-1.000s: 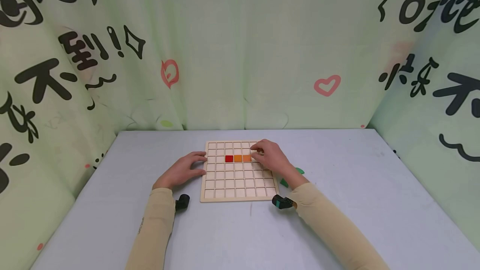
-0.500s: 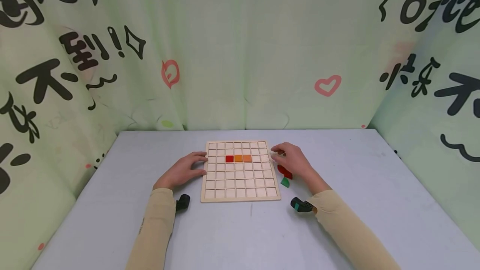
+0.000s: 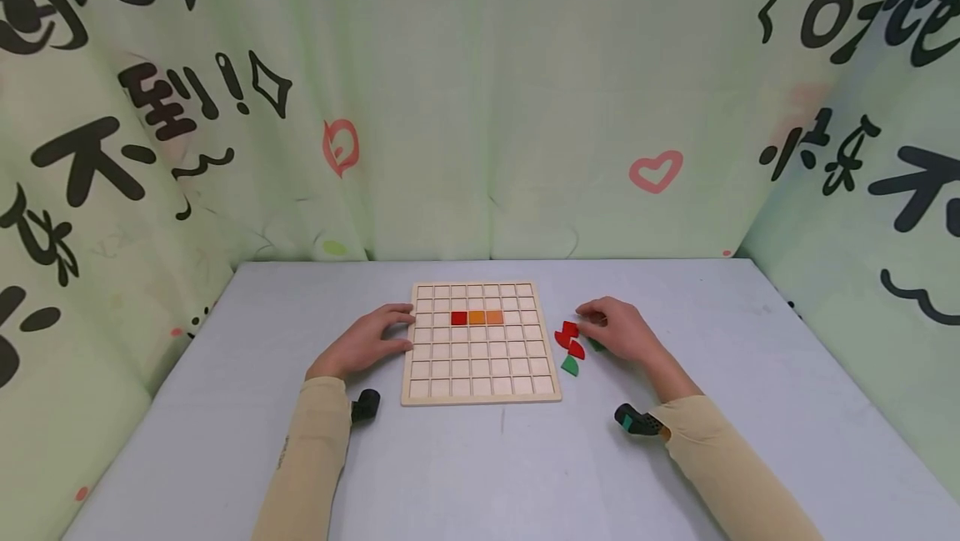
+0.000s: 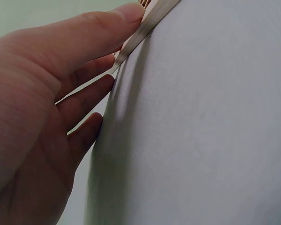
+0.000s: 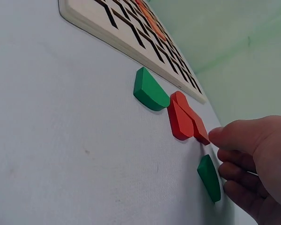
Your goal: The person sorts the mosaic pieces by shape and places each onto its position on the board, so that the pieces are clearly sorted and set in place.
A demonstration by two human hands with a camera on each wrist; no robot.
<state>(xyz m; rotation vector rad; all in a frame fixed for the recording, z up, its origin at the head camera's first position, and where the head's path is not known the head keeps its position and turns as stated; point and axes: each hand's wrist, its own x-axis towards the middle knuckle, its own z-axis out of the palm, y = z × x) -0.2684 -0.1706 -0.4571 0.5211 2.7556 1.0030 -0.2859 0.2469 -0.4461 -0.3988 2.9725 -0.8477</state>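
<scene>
A pale wooden grid board lies on the table with a red square and two orange squares in one row of cells. My left hand touches the board's left edge with fingertips and thumb. To the board's right lie several red blocks, close together, and a green block with a curved side. My right hand hovers beside the red blocks, fingers loosely bent, with nothing visible in them. A second green block lies by its fingers, partly hidden in the head view.
A white cloth covers the table. Pale green curtains with printed characters rise behind it and on both sides. A black wrist camera is on the left wrist, another on the right.
My right hand has moved right, from over the board's upper right to beyond the red blocks, uncovering them. My left hand and the three squares on the board have stayed put.
</scene>
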